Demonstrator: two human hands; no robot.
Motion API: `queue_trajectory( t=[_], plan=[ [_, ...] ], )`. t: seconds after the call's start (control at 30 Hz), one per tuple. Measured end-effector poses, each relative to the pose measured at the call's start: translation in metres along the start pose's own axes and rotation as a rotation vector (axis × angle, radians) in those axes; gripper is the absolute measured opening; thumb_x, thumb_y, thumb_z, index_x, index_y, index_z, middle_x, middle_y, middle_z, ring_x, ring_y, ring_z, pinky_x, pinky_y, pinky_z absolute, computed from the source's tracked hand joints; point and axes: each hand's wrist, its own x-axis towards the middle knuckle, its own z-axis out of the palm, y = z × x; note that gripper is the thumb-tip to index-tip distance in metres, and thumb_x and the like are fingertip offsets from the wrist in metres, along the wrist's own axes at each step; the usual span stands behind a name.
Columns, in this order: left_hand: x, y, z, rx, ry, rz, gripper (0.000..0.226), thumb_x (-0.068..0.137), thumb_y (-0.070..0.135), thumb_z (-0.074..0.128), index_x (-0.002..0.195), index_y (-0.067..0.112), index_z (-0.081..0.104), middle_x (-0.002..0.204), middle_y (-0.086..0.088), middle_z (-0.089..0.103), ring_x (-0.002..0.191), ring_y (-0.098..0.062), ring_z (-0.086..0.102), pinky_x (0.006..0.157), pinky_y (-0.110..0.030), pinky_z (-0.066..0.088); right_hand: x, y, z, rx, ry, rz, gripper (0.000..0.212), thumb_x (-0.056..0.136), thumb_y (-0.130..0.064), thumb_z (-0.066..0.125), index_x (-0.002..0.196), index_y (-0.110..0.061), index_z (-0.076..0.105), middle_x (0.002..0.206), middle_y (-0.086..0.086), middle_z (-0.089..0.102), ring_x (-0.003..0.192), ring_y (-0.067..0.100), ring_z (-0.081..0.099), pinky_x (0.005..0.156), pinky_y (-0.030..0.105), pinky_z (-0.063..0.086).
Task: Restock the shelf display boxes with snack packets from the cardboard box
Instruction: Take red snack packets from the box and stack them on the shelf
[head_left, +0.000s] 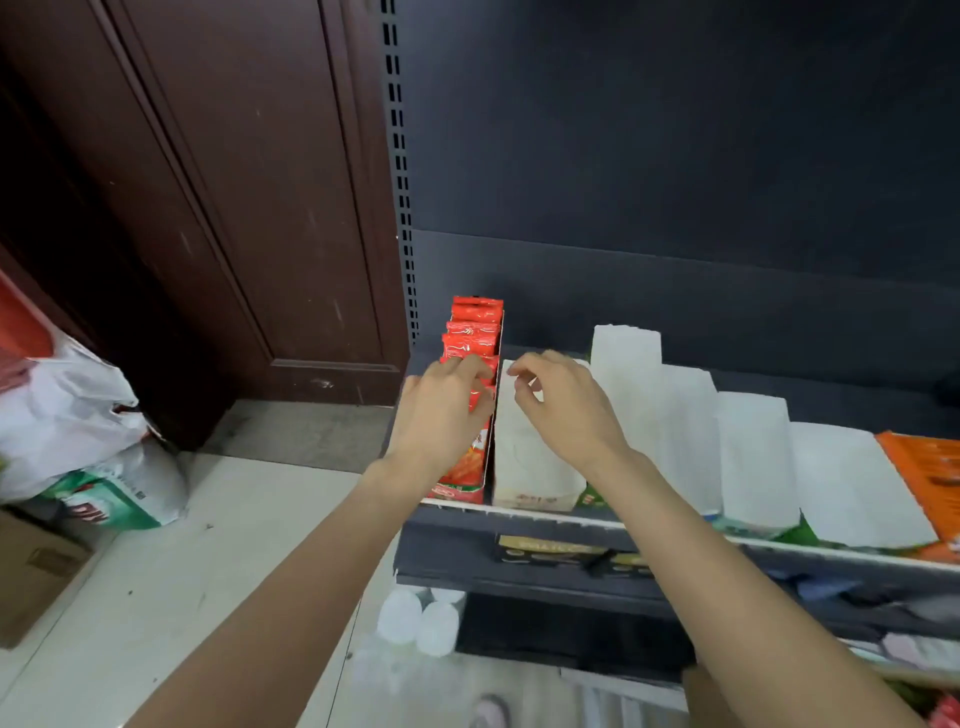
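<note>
L hand (441, 410) grips upright red packets (474, 332) in display box (493, 415) running front-to-back; R hand (563, 402) loosely curled, holding nothing.

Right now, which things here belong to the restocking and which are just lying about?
In the job: red snack packets; their display box; white box beside it; left hand; right hand.

Lying about: plastic bags; brown cardboard box on the floor; white bottles.

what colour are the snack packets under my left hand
Red, with white lettering; the snack packets show best in the head view.
</note>
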Motion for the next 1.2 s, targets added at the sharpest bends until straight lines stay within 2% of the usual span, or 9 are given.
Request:
queue_trajectory(
  t=[0.1,0.2,0.37,0.57,0.83,0.9,0.97,1.1,1.2],
  plan=[
    [-0.027,0.025,0.0,-0.055,0.035,-0.047,0.021,0.09,0.015,0.051,0.108,0.018,0.062,0.105,0.001,0.066,0.099,-0.02,0.055,0.085,-0.036,0.043,-0.04,0.004,-0.008,-0.055,-0.009,0.044,0.027,0.098,-0.018,0.043,0.119,-0.018,0.06,0.116,0.001,0.062,0.1,0.017,0.059,0.082,0.029,0.049],
    [-0.059,0.053,0.007,-0.101,-0.008,-0.038,0.023,0.09,0.016,0.05,0.109,0.017,0.062,0.103,0.001,0.066,0.097,-0.021,0.057,0.08,-0.032,0.044,-0.091,0.014,-0.015,-0.116,-0.044,0.094,0.029,0.098,-0.019,0.041,0.121,-0.018,0.059,0.113,0.003,0.061,0.099,0.02,0.058,0.078,0.035,0.05],
    [-0.111,0.098,0.039,-0.139,-0.193,0.008,0.023,0.089,0.017,0.05,0.108,0.015,0.061,0.101,-0.006,0.067,0.095,-0.027,0.058,0.08,-0.04,0.049,-0.177,0.042,-0.022,-0.17,-0.056,0.194,0.024,0.097,-0.02,0.041,0.105,-0.014,0.063,0.098,0.005,0.062,0.091,0.027,0.059,0.063,0.035,0.045],
    [-0.18,0.168,0.096,-0.231,-0.487,0.04,0.023,0.091,0.019,0.051,0.111,0.015,0.06,0.105,-0.006,0.067,0.096,-0.025,0.062,0.08,-0.038,0.052,-0.288,0.108,-0.045,-0.225,-0.169,0.4,0.017,0.095,-0.021,0.046,0.098,-0.016,0.062,0.094,0.005,0.059,0.091,0.03,0.061,0.063,0.033,0.043],
    [-0.234,0.257,0.172,-0.279,-0.668,-0.017,0.024,0.091,0.016,0.052,0.115,0.014,0.057,0.108,-0.005,0.064,0.099,-0.021,0.06,0.09,-0.036,0.049,-0.39,0.219,-0.065,-0.179,-0.27,0.605,0.036,0.092,-0.024,0.052,0.128,-0.02,0.053,0.13,0.008,0.051,0.12,0.027,0.049,0.093,0.038,0.047],
    [-0.248,0.275,0.192,-0.26,-0.69,-0.042,0.024,0.091,0.016,0.052,0.114,0.013,0.058,0.112,-0.007,0.064,0.103,-0.021,0.06,0.097,-0.038,0.045,-0.408,0.242,-0.068,-0.169,-0.313,0.594,0.043,0.094,-0.024,0.05,0.136,-0.02,0.045,0.139,0.009,0.044,0.128,0.027,0.041,0.101,0.038,0.041],
    [-0.26,0.289,0.209,-0.198,-0.717,-0.056,0.028,0.091,0.016,0.051,0.118,0.013,0.057,0.122,-0.008,0.059,0.111,-0.023,0.055,0.098,-0.035,0.043,-0.422,0.262,-0.07,-0.154,-0.378,0.561,0.051,0.094,-0.027,0.051,0.142,-0.021,0.037,0.146,0.008,0.038,0.134,0.026,0.034,0.106,0.039,0.036],
    [-0.277,0.302,0.23,-0.096,-0.772,-0.14,0.039,0.095,0.02,0.046,0.134,0.015,0.048,0.134,-0.01,0.052,0.12,-0.025,0.05,0.096,-0.03,0.039,-0.443,0.289,-0.076,-0.228,-0.549,0.445,0.063,0.09,-0.029,0.061,0.145,-0.023,0.032,0.148,0.001,0.035,0.134,0.023,0.035,0.107,0.04,0.035],
    [-0.289,0.305,0.239,-0.095,-0.844,-0.19,0.039,0.098,0.022,0.043,0.135,0.011,0.049,0.135,-0.012,0.052,0.121,-0.027,0.05,0.098,-0.03,0.038,-0.449,0.299,-0.083,-0.238,-0.481,0.419,0.057,0.09,-0.03,0.06,0.141,-0.023,0.037,0.143,0.005,0.041,0.131,0.025,0.039,0.108,0.043,0.035]
  ],
)
